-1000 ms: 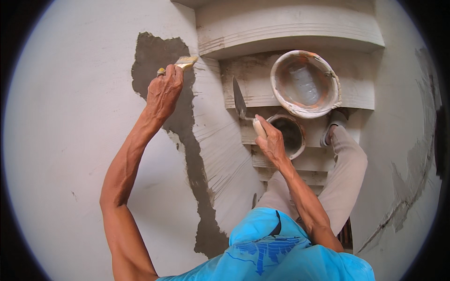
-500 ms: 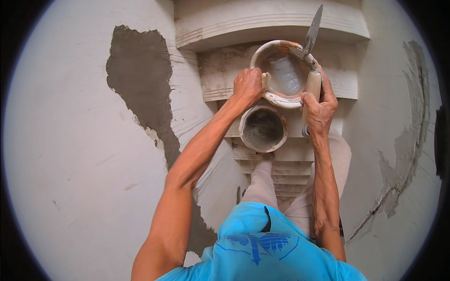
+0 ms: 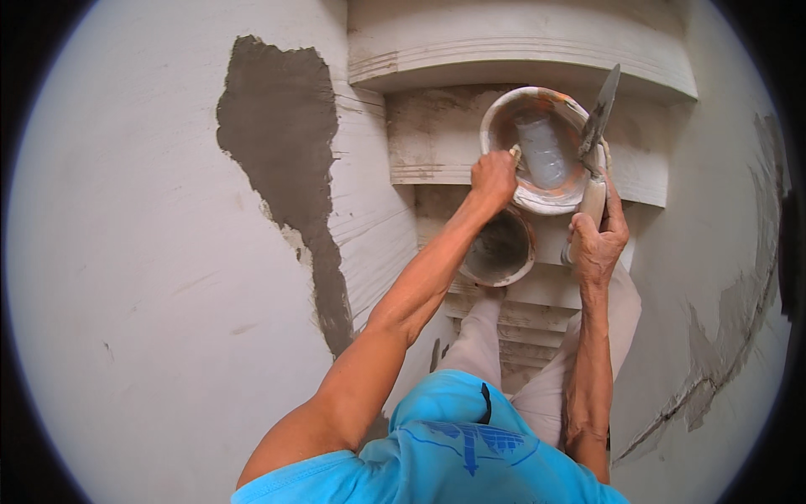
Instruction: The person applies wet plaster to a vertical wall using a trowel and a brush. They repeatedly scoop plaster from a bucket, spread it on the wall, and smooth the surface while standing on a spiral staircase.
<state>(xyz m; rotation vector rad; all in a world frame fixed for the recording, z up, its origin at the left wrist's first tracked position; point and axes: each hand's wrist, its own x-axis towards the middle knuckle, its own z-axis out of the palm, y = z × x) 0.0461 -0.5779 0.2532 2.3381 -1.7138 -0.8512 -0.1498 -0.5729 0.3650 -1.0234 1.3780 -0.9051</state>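
While a trowel (image 3: 594, 181) points up across the right rim of a large bucket (image 3: 550, 204) on the stairs (image 3: 437, 172), the right hand (image 3: 599, 244) has fingers wrapped around it. At the left rim, the left hand (image 3: 494, 178) curls its fingers around a mostly hidden brush (image 3: 515, 154). A smaller bucket (image 3: 529, 257) sits nearer the blue shirt (image 3: 437, 458); a dark grey patch (image 3: 281, 118) marks the left wall (image 3: 143, 252).

Bright blue shirt (image 3: 428, 462), pale trousers (image 3: 547, 380)

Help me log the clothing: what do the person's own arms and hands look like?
Short light-blue sleeves leave the lean forearms bare. The left hand and right hand wear no gloves; no watch or wristband shows.
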